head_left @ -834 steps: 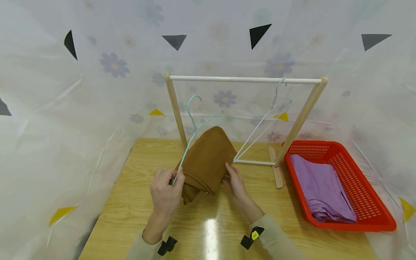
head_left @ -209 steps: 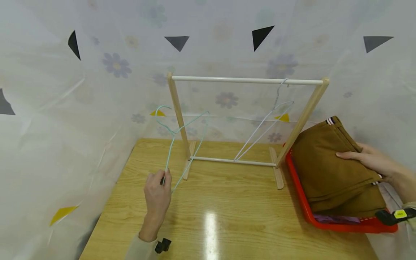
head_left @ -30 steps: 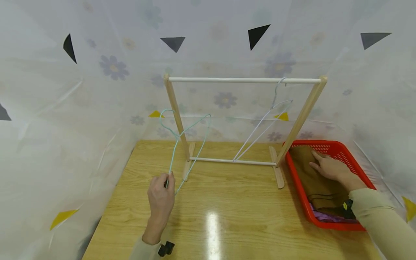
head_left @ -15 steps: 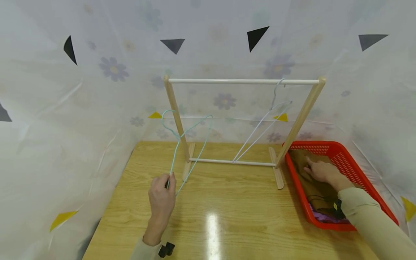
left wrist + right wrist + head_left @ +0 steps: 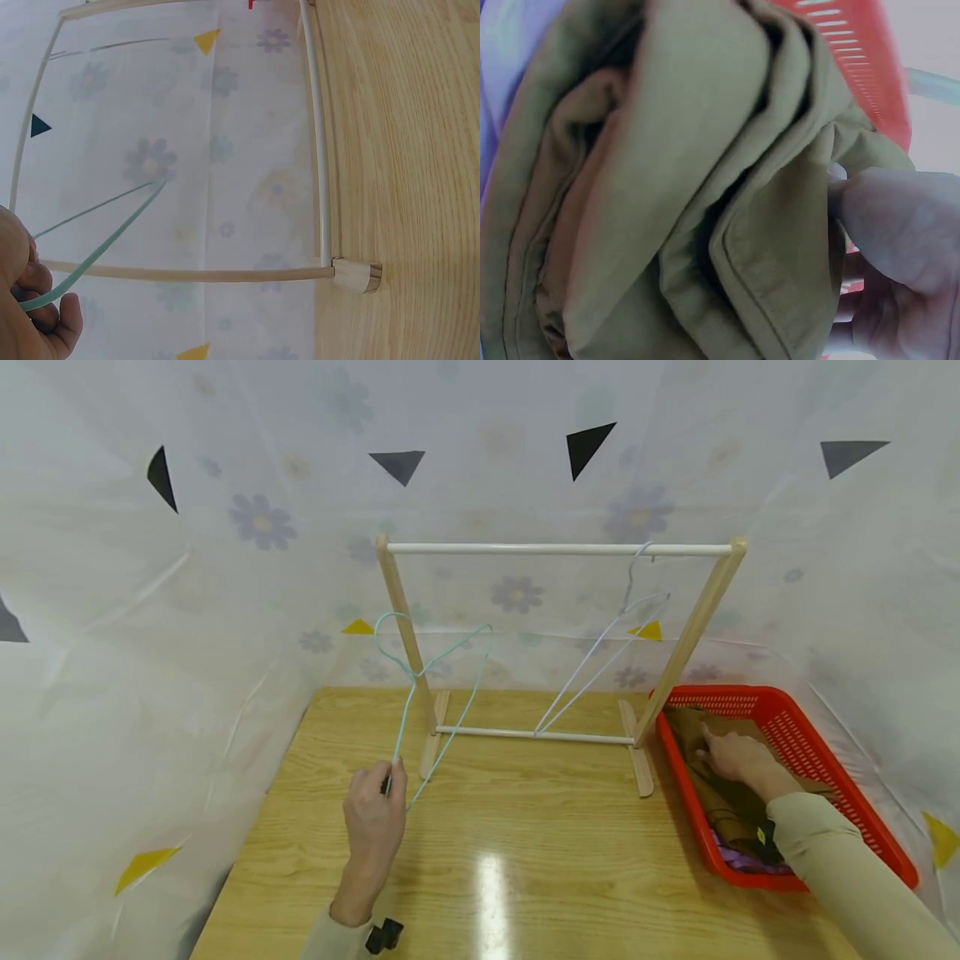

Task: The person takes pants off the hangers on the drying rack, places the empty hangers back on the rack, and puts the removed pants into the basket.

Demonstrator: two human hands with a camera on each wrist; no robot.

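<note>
My left hand (image 5: 375, 810) grips a mint-green wire hanger (image 5: 403, 718) by one lower corner, holding it above the table with its hook up. In the left wrist view, thumb and curled fingers (image 5: 45, 330) wrap round the hanger's thin bar (image 5: 112, 236). My right hand (image 5: 742, 758) is inside the red basket (image 5: 847, 793) at the brown folded garment (image 5: 727, 797). The right wrist view has the thumb (image 5: 847, 184) against the brown cloth (image 5: 682, 127), with the other fingers curled beyond its edge. Purple cloth (image 5: 738, 858) peeks out beneath the garment.
A wooden rack (image 5: 697, 635) with a white top rail (image 5: 517, 549) stands at the back of the table (image 5: 450, 877). From the rail's right end hangs a pale lilac wire hanger (image 5: 577, 672) with no cloth on it. The basket stands close to the rack's right foot (image 5: 637, 768).
Earlier, the brown garment was at the green hanger, then was carried over the basket; now it lies inside. Over the last second my right hand has shifted slightly left there, rumpling the cloth.
</note>
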